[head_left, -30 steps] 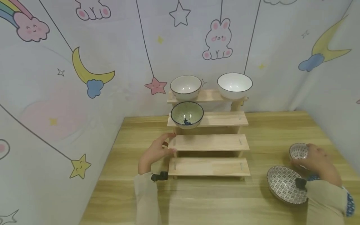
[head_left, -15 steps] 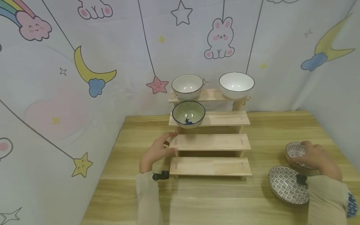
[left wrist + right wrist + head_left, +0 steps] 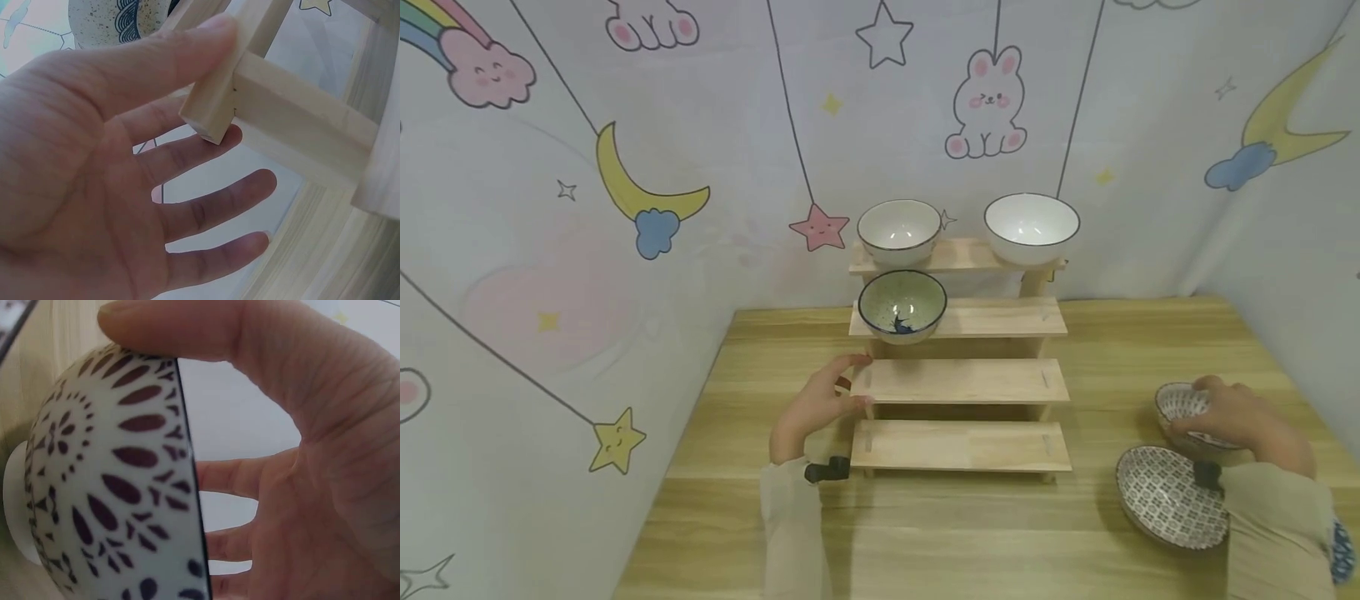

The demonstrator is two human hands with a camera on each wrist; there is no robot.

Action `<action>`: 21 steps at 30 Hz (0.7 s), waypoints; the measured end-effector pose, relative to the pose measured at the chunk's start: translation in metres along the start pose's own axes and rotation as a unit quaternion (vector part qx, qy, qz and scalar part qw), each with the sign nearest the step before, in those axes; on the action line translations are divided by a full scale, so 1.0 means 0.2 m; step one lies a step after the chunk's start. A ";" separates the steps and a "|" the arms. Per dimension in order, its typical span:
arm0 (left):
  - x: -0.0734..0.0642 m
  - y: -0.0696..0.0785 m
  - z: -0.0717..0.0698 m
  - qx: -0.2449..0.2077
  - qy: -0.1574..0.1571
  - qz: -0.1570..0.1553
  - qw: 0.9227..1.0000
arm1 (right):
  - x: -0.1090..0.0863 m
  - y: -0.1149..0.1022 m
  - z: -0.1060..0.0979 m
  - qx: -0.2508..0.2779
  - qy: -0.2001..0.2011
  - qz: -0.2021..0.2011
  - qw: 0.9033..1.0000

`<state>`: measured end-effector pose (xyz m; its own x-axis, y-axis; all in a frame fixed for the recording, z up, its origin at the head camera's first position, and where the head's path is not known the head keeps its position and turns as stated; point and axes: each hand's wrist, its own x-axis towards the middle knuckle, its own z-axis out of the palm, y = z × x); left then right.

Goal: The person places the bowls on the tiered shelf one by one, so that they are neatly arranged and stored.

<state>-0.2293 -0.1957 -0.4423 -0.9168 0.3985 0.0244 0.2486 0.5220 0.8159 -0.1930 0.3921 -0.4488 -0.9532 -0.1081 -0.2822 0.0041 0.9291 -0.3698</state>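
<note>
My left hand pinches the left end of a light wooden step shelf at its second tier from the bottom. In the left wrist view, the thumb lies on the board's end, the index finger is partly hidden behind it, and the other fingers spread out. At the right, my right hand grips a small bowl with a dark petal pattern. The right wrist view shows the thumb on the bowl's patterned outside and the fingers beyond the rim. Beside it lies a larger patterned bowl, tilted.
Two white bowls stand on the top tier. A green bowl with a dark blue rim sits at the left of the tier below. A blue-and-white piece shows behind the right sleeve. Cartoon-printed cloth walls enclose the wooden table.
My right hand and the small patterned bowl have shifted a little to the left. The left hand keeps its place on the shelf.
</note>
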 end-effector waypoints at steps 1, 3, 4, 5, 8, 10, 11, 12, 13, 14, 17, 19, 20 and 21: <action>0.00 0.00 0.00 0.000 0.000 -0.001 1.000 | 0.00 0.00 0.00 -0.001 0.002 -0.002 1.000; 0.00 0.01 0.00 0.000 0.000 -0.004 1.000 | 0.01 0.00 0.00 -0.001 0.005 -0.002 1.000; 0.00 0.01 0.00 0.000 -0.001 -0.005 1.000 | 0.01 0.00 0.00 -0.002 0.007 -0.002 1.000; 0.00 0.01 0.00 0.001 -0.001 -0.005 1.000 | 0.01 0.00 0.00 -0.003 0.010 -0.004 1.000; 0.01 0.01 0.00 0.001 -0.003 -0.004 1.000 | 0.00 -0.03 -0.02 -0.014 0.019 -0.004 1.000; 0.01 0.00 0.00 0.000 -0.003 -0.002 1.000 | -0.01 -0.05 -0.03 -0.023 0.025 -0.005 0.999; 0.01 0.00 0.00 0.000 -0.003 -0.001 1.000 | -0.01 -0.06 -0.04 -0.026 0.028 -0.005 0.999; 0.01 0.00 0.00 0.000 -0.004 0.000 1.000 | -0.02 -0.06 -0.05 -0.027 0.031 -0.004 0.999; 0.01 0.00 0.00 0.000 -0.004 0.002 1.000 | -0.02 -0.07 -0.05 -0.027 0.034 -0.004 0.999; 0.01 0.00 0.00 0.001 -0.003 0.002 1.000 | -0.02 -0.07 -0.05 -0.027 0.038 -0.006 0.999; 0.01 0.00 0.00 0.000 -0.002 0.004 1.000 | -0.03 -0.09 -0.06 -0.022 0.044 -0.007 0.999; 0.01 0.00 0.00 0.000 -0.002 0.004 1.000 | -0.03 -0.10 -0.07 -0.024 0.045 -0.007 0.999; 0.01 0.00 0.00 -0.001 -0.002 0.003 1.000 | -0.04 -0.11 -0.07 -0.025 0.045 -0.006 0.999; 0.01 0.00 0.00 -0.003 -0.003 0.001 1.000 | -0.04 -0.11 -0.07 -0.023 0.045 -0.005 0.999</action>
<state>-0.2301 -0.1949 -0.4419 -0.9144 0.4040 0.0237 0.2495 0.5166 0.8191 -0.1899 0.3774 -0.4255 -0.9765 -0.0864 -0.1973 -0.0167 0.9437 -0.3305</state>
